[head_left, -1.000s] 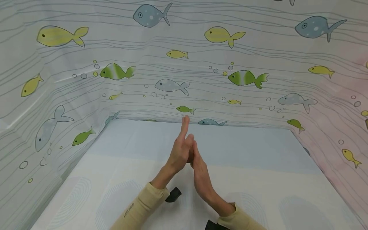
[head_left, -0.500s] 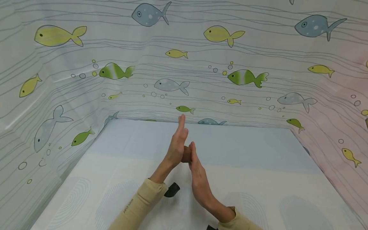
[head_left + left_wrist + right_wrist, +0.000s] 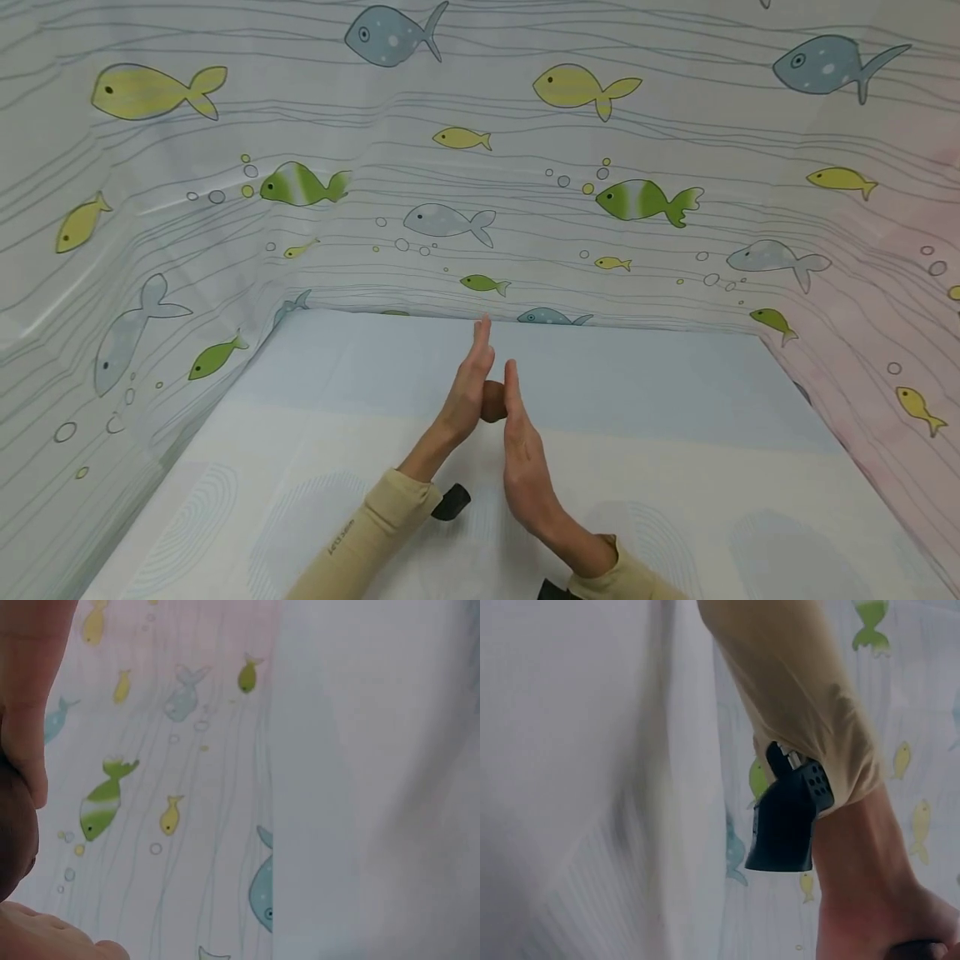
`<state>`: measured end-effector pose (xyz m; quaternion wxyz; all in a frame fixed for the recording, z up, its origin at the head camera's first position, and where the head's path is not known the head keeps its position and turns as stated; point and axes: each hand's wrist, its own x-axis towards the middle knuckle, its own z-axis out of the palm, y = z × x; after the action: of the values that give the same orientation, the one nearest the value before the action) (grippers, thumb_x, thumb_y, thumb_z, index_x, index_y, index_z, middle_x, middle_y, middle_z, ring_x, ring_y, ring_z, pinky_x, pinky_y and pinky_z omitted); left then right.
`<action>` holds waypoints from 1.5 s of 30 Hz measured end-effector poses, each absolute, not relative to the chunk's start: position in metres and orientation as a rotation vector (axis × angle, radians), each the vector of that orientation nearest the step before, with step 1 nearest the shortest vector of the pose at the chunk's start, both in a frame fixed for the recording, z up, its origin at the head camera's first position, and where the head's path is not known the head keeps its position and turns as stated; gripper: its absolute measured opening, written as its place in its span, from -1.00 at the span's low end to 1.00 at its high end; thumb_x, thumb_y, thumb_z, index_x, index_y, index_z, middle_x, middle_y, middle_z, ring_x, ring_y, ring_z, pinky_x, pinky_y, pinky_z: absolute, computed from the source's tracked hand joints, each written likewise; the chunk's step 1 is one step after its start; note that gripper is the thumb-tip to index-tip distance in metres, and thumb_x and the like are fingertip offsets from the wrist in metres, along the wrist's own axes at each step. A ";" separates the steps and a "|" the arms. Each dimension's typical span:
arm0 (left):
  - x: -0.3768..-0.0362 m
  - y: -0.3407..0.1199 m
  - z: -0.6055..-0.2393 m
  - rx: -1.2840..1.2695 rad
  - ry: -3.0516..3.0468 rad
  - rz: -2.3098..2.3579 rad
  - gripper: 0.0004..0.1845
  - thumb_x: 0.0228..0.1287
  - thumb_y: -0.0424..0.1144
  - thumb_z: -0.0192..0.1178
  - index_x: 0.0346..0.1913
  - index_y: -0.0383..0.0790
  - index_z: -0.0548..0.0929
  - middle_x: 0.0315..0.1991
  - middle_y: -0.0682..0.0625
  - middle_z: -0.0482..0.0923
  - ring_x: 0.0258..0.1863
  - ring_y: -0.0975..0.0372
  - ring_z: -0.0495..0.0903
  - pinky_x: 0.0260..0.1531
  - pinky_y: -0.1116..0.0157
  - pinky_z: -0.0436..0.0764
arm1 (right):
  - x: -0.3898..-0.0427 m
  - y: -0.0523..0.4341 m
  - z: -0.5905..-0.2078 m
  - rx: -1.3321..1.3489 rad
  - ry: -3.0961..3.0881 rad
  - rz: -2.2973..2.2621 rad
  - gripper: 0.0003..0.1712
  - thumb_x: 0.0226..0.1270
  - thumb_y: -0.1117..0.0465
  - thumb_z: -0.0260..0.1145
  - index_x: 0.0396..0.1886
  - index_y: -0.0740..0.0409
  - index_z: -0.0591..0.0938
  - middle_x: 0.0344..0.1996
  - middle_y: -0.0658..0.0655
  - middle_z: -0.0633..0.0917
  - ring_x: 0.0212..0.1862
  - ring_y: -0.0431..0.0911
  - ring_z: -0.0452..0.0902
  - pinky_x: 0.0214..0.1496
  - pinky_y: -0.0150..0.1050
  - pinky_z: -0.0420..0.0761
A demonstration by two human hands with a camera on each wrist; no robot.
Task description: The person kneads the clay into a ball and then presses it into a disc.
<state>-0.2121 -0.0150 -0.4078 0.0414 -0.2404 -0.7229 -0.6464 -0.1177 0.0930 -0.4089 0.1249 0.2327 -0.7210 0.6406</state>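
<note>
A small brown lump point(image 3: 492, 402) sits squeezed between my two palms above the middle of the table. My left hand point(image 3: 471, 379) stands on edge with straight fingers pointing away, pressing the lump from the left. My right hand point(image 3: 522, 446) presses it from the right, fingers straight too. In the left wrist view the brown lump point(image 3: 15, 832) shows at the left edge against skin. In the right wrist view my left forearm in its beige sleeve point(image 3: 795, 697) fills the upper middle, and a sliver of the brown lump point(image 3: 915, 949) shows at the bottom right.
A pale patterned cloth covers the table point(image 3: 675, 467). Fish-print curtain walls point(image 3: 450, 167) close it in at the left, back and right. A black wrist camera point(image 3: 451, 502) sits under the left sleeve, another point(image 3: 551, 590) at the right wrist.
The palms have slid against each other: the right hand moved forward, the left hand drew back a little. The brown lump shows more between them.
</note>
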 end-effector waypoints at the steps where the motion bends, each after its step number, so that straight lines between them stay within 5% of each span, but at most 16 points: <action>1: -0.211 -0.014 -0.409 -0.734 -2.222 -1.983 -0.25 0.52 0.12 -0.37 0.59 -0.20 -0.16 0.60 0.06 -0.34 0.57 0.26 -0.37 0.50 -0.02 -0.27 | -0.119 0.093 -0.408 0.675 -2.096 1.862 -0.41 0.68 0.19 -0.47 0.60 0.15 -0.20 0.60 0.03 -0.15 0.59 -0.07 -0.29 0.49 -0.52 -0.17; 8: -0.203 -0.007 -0.417 -0.794 -2.224 -1.977 -0.29 0.56 0.07 -0.34 0.59 -0.21 -0.14 0.60 0.06 -0.30 0.57 0.28 -0.37 0.51 0.03 -0.26 | -0.135 0.098 -0.404 0.618 -2.106 1.810 -0.40 0.69 0.14 -0.43 0.61 0.16 -0.15 0.59 0.03 -0.08 0.58 -0.04 -0.13 0.48 -0.52 -0.10; 15: -0.193 0.001 -0.420 -0.828 -2.232 -1.947 -0.35 0.61 -0.05 -0.27 0.59 -0.17 -0.15 0.60 0.08 -0.29 0.57 0.28 -0.33 0.52 0.06 -0.19 | -0.157 0.104 -0.405 0.476 -2.132 1.832 -0.37 0.68 0.00 -0.40 0.61 0.12 -0.08 0.56 0.10 0.09 0.41 0.02 0.18 0.44 -0.06 0.18; 20: -0.187 0.003 -0.421 -0.872 -2.222 -1.980 -0.35 0.63 -0.07 -0.31 0.59 -0.19 -0.20 0.60 0.05 -0.33 0.57 0.24 -0.31 0.51 0.04 -0.14 | -0.165 0.104 -0.405 0.419 -2.124 1.844 -0.36 0.68 -0.03 -0.40 0.61 0.10 -0.08 0.28 0.27 0.39 0.09 0.03 0.37 0.15 -0.26 0.36; 26: -0.177 0.005 -0.421 -0.887 -2.235 -1.989 -0.35 0.62 -0.07 -0.32 0.59 -0.21 -0.23 0.60 0.09 -0.34 0.57 0.27 -0.30 0.51 0.08 -0.13 | -0.176 0.107 -0.406 0.374 -2.084 1.877 -0.34 0.67 -0.05 -0.39 0.60 0.15 -0.06 -0.02 0.36 0.43 0.23 0.10 0.31 0.40 -0.04 0.20; 29: -0.174 0.006 -0.420 -0.884 -2.227 -1.994 -0.34 0.62 -0.07 -0.32 0.59 -0.21 -0.24 0.60 0.09 -0.34 0.57 0.27 -0.32 0.51 0.09 -0.15 | -0.181 0.108 -0.408 0.385 -2.074 1.846 -0.33 0.68 -0.03 -0.38 0.59 0.21 -0.06 -0.20 0.31 0.52 0.42 0.08 0.17 0.56 0.02 -0.10; 34: -0.170 0.007 -0.419 -0.889 -2.213 -1.986 -0.34 0.62 -0.10 -0.30 0.59 -0.20 -0.26 0.60 0.07 -0.38 0.57 0.24 -0.36 0.51 0.05 -0.18 | -0.185 0.109 -0.411 0.418 -2.074 1.767 -0.37 0.68 0.02 -0.39 0.59 0.20 -0.04 -0.69 0.11 0.46 -0.05 0.02 0.53 0.58 0.00 -0.29; 36: -0.169 0.007 -0.418 -0.892 -2.210 -1.979 -0.33 0.62 -0.10 -0.29 0.59 -0.19 -0.26 0.60 0.07 -0.41 0.57 0.24 -0.39 0.51 0.02 -0.20 | -0.186 0.110 -0.412 0.436 -2.080 1.740 -0.37 0.68 0.03 -0.39 0.59 0.21 -0.04 -0.70 0.08 0.48 -0.31 -0.03 0.51 0.57 0.04 -0.28; 40: -0.167 0.007 -0.413 -0.908 -2.186 -1.971 -0.33 0.62 -0.09 -0.29 0.59 -0.17 -0.27 0.60 0.09 -0.44 0.57 0.23 -0.43 0.50 -0.04 -0.21 | -0.189 0.111 -0.417 0.422 -2.119 1.754 -0.34 0.68 0.00 -0.39 0.59 0.24 -0.05 -0.70 0.05 0.49 -0.45 -0.17 0.46 0.56 0.10 -0.26; 42: -0.168 0.006 -0.410 -0.912 -2.176 -1.966 -0.34 0.62 -0.09 -0.31 0.59 -0.16 -0.26 0.60 0.10 -0.43 0.57 0.24 -0.44 0.50 -0.04 -0.24 | -0.189 0.112 -0.420 0.394 -2.137 1.825 -0.34 0.68 -0.01 -0.41 0.60 0.20 -0.06 -0.68 0.03 0.47 -0.49 -0.21 0.43 0.56 0.06 -0.21; 45: -0.170 0.005 -0.409 -0.910 -2.171 -1.960 -0.35 0.61 -0.10 -0.33 0.59 -0.18 -0.25 0.60 0.09 -0.40 0.56 0.24 -0.46 0.49 -0.05 -0.30 | -0.190 0.112 -0.424 0.350 -2.141 1.955 -0.37 0.68 -0.01 -0.45 0.60 0.12 -0.05 -0.61 -0.01 0.55 -0.53 -0.23 0.43 0.37 -0.12 0.29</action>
<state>-0.1698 0.0048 -0.4091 0.0390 -0.2970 -0.7082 -0.6393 -0.1895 0.1116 -0.4245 0.1104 0.1190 -0.7288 0.6652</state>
